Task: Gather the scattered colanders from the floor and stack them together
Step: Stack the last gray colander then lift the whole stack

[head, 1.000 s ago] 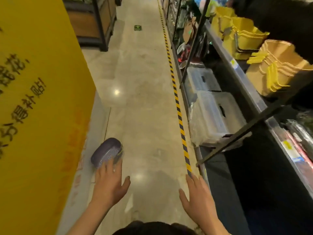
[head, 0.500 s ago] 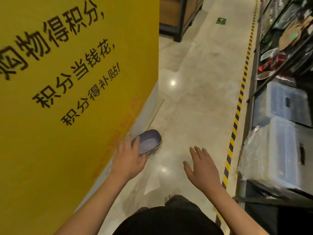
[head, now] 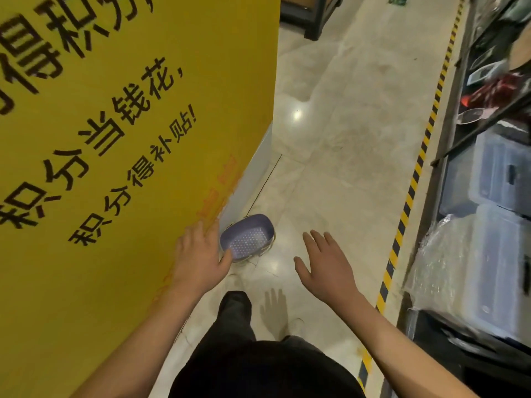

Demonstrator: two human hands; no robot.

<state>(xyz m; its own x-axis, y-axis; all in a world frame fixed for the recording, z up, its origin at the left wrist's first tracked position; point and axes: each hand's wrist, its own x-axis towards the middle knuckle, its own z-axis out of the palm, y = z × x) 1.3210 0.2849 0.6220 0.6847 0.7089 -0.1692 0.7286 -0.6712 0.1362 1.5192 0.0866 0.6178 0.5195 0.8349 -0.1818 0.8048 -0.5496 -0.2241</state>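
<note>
A purple perforated colander [head: 247, 236] sits tilted on the floor against the grey base of the yellow sign, its open side facing me. My left hand [head: 199, 255] is at its left rim, fingers stretched out along the sign and the thumb touching the colander's near edge. My right hand [head: 326, 265] hovers over the floor to the right of the colander, apart from it, fingers spread and holding nothing. No other colander is in view.
A tall yellow sign panel [head: 115, 168] fills the left side. A black and yellow striped line [head: 413, 179] runs along the floor on the right. Behind it stand shelves with clear plastic storage boxes [head: 494, 239]. A dark shelf unit [head: 310, 15] stands far ahead.
The view has swung left and closer to the sign. My left hand has slid from over the colander to its left rim. My right hand stays spread over the floor.
</note>
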